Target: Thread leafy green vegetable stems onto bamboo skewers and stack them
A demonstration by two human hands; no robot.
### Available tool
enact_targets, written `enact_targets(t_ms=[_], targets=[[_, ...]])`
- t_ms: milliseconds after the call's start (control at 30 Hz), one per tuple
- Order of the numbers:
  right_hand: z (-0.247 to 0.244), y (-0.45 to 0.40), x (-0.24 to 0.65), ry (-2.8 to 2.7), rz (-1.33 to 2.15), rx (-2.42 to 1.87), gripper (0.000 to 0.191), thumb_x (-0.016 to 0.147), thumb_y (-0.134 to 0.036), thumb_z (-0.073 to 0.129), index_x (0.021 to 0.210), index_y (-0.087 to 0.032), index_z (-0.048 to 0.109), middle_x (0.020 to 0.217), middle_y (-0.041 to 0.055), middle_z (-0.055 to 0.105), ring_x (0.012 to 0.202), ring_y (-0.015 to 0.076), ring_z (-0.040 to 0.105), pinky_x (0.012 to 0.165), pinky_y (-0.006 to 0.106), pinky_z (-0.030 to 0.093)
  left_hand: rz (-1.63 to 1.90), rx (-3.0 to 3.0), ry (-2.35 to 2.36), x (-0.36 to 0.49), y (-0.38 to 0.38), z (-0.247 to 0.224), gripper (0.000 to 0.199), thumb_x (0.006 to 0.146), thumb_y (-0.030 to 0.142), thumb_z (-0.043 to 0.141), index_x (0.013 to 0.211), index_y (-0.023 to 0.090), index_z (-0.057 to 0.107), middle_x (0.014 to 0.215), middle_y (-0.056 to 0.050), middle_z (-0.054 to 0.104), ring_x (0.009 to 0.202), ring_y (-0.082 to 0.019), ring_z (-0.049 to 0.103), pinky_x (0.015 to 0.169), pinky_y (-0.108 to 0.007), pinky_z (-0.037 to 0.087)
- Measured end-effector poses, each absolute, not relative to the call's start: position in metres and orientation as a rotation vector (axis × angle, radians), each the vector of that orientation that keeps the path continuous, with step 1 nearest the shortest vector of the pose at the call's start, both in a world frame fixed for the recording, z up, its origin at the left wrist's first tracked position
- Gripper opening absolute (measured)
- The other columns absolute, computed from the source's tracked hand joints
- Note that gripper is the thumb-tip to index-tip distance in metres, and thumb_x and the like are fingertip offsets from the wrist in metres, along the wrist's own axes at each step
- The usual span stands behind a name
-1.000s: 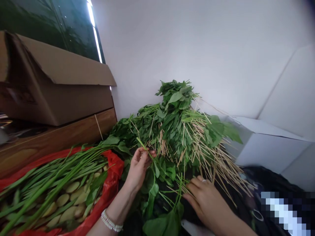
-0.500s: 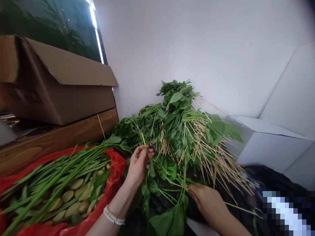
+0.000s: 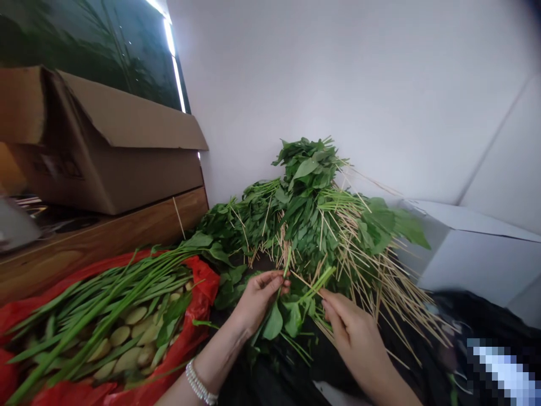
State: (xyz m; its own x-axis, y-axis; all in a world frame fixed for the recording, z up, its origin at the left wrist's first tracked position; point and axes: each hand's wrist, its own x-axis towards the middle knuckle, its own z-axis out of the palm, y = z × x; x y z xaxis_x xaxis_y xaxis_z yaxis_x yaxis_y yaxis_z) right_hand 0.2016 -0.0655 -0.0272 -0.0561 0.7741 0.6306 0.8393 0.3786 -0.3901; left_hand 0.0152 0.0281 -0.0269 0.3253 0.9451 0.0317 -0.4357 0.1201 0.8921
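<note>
Big messy heap of dark green leafy stems [image 3: 308,220], thin pale sticks [image 3: 372,282] poking out all over it, and one loose leafy sprig [image 3: 293,316] sitting between the left hand [image 3: 257,301] and right hand [image 3: 355,332], right up against the pile.

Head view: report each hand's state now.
Left hand: closed on a green leafy stem.
Right hand: half-closed at a thin tan stalk; hold cannot be told.

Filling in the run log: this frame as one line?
left hand: grips leafy stems | right hand: at the same stems | nearby: leafy greens pile, red plastic bag
</note>
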Motion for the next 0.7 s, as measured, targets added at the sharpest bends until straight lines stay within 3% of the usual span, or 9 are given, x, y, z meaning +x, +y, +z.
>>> enact_targets(t_ms=[100, 233, 700], targets=[[-0.045, -0.064, 0.194, -1.822, -0.238, -1.399, 0.032, 0.095, -0.019, 0.036, 0.115, -0.017, 0.061, 0.100, 0.0078, 0.072, 0.083, 0.0188, 0.071, 0.069, 0.027, 0.055, 1.147, 0.928, 0.656, 0.015, 0.030, -0.030, 0.029, 0.061, 0.026, 0.085, 0.084, 0.012, 0.073, 0.077, -0.004, 0.072, 0.071, -0.011, 0.063, 0.074, -0.020, 0.047], [-0.060, -0.067, 0.194, -1.856, -0.296, -1.448, 0.034, 0.095, -0.019, 0.036, 0.118, -0.016, 0.061, 0.096, 0.0083, 0.073, 0.079, 0.0198, 0.072, 0.073, 0.030, 0.056, 1.126, 0.947, 0.678, 0.016, 0.028, -0.032, 0.028, 0.063, 0.027, 0.083, 0.085, 0.012, 0.073, 0.075, -0.004, 0.072, 0.068, -0.010, 0.062, 0.071, -0.019, 0.047], [-0.060, -0.072, 0.194, -1.868, -0.289, -1.547, 0.036, 0.095, -0.020, 0.035, 0.118, -0.019, 0.063, 0.096, 0.0072, 0.073, 0.077, 0.0198, 0.072, 0.074, 0.030, 0.056, 1.124, 1.050, 0.690, 0.018, 0.027, -0.034, 0.026, 0.064, 0.029, 0.082, 0.084, 0.014, 0.075, 0.076, -0.006, 0.073, 0.067, -0.012, 0.062, 0.071, -0.023, 0.049]])
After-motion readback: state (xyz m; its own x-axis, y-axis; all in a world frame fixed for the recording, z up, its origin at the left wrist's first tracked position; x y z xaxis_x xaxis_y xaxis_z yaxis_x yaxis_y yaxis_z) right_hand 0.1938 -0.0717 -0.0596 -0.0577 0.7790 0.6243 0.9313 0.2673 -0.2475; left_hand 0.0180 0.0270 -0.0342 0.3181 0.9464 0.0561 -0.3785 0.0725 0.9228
